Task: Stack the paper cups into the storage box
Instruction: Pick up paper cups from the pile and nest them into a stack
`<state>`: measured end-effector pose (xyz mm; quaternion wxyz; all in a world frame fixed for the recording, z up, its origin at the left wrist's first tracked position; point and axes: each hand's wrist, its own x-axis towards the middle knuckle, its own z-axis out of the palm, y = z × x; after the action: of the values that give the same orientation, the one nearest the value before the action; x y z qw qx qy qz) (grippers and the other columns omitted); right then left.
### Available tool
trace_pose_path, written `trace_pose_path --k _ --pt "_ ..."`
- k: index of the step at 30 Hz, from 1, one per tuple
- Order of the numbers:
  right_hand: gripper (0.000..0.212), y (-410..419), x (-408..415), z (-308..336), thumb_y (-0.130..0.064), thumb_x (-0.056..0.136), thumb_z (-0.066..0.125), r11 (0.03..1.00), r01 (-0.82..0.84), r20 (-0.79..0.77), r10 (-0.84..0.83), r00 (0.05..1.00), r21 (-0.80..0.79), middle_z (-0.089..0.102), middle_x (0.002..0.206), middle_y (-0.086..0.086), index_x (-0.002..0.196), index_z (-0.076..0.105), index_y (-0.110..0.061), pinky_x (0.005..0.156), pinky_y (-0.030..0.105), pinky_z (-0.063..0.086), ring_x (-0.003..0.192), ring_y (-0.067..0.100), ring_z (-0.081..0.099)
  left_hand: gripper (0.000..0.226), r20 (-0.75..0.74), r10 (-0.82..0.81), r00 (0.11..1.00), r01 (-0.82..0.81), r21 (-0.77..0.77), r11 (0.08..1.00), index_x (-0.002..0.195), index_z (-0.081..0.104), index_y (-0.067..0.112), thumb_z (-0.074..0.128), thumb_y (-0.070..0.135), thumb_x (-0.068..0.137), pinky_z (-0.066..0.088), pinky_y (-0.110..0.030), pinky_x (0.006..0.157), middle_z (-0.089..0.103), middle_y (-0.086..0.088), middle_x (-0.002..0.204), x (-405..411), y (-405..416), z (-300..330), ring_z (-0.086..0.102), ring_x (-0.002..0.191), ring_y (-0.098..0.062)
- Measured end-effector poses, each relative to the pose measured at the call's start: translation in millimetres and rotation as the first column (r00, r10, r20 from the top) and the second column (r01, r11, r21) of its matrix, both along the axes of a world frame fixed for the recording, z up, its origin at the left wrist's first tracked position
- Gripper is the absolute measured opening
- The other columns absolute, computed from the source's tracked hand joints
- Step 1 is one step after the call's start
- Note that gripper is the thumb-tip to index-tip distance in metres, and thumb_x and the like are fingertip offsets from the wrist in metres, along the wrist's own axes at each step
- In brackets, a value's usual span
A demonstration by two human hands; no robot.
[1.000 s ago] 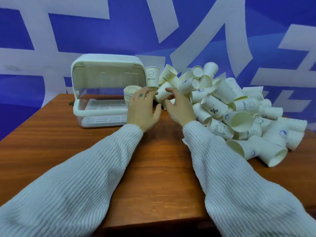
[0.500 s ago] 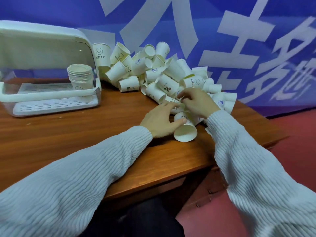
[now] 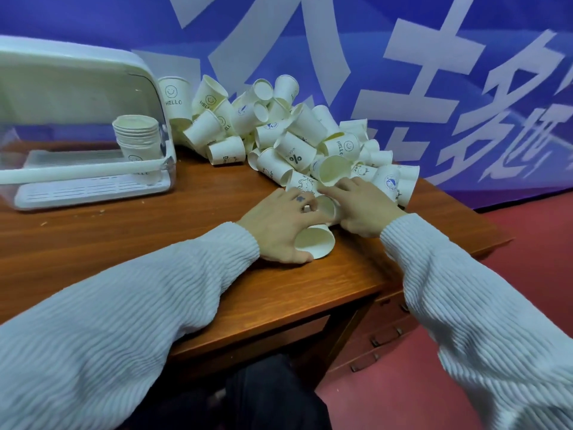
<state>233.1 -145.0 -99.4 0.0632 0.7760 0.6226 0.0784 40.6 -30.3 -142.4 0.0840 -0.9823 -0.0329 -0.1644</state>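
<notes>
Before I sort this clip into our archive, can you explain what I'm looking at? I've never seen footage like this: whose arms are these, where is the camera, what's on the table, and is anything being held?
There is no machine here. A person wears a wide-angle camera on the head, looking forward and down, so the two white sleeves are their own arms. On the wooden table a big pile of loose paper cups lies against a blue wall. At the left stands the storage box, its clear lid raised, with a stack of cups already inside. The left hand has its grip round a cup lying on its side, mouth toward the camera. The right hand reaches into the pile's near edge with fingers mostly straight; what it touches I cannot tell.
</notes>
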Motion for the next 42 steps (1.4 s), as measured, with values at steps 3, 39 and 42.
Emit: trace_pose_path --k 3,39,42 --pt "0.072 2.0 -0.6 -2.3 -0.029 0.084 0.075 1.000 -0.012 0.018 0.012 1.000 0.009 0.046 0.136 0.003 0.149 0.043 -0.032 0.101 0.042 0.043 0.124 0.028 0.045 0.086 -0.061 0.026 0.998 -0.023 0.035 0.999 0.148 0.039 0.036 0.055 0.074 0.073 0.036 -0.039 0.103 0.040 0.003 0.152 -12.3 6.2 3.2 0.037 0.135 -0.022" --pt "0.033 233.5 -206.4 57.7 -0.029 0.105 0.053 0.641 -0.090 -0.420 0.596 0.684 0.763 0.060 0.136 0.004 0.136 0.059 -0.020 0.100 0.043 0.048 0.121 0.022 0.057 0.091 0.522 0.828 0.205 -0.061 -0.838 0.543 0.152 0.028 0.024 0.083 0.029 0.080 0.042 -0.027 0.100 0.051 0.001 0.140 -201.2 130.0 56.1 0.050 0.125 -0.015" --pt "0.026 250.4 -211.7 52.6 -0.027 0.108 0.044 0.707 -0.216 -0.363 0.571 0.736 0.674 0.067 0.124 0.010 0.128 0.060 -0.019 0.089 0.044 0.051 0.108 0.033 0.063 0.089 0.521 0.828 0.206 -0.073 -0.836 0.544 0.153 0.027 0.027 0.081 0.029 0.083 0.040 -0.028 0.102 0.049 -0.001 0.144 -204.8 133.9 57.4 0.048 0.128 -0.016"
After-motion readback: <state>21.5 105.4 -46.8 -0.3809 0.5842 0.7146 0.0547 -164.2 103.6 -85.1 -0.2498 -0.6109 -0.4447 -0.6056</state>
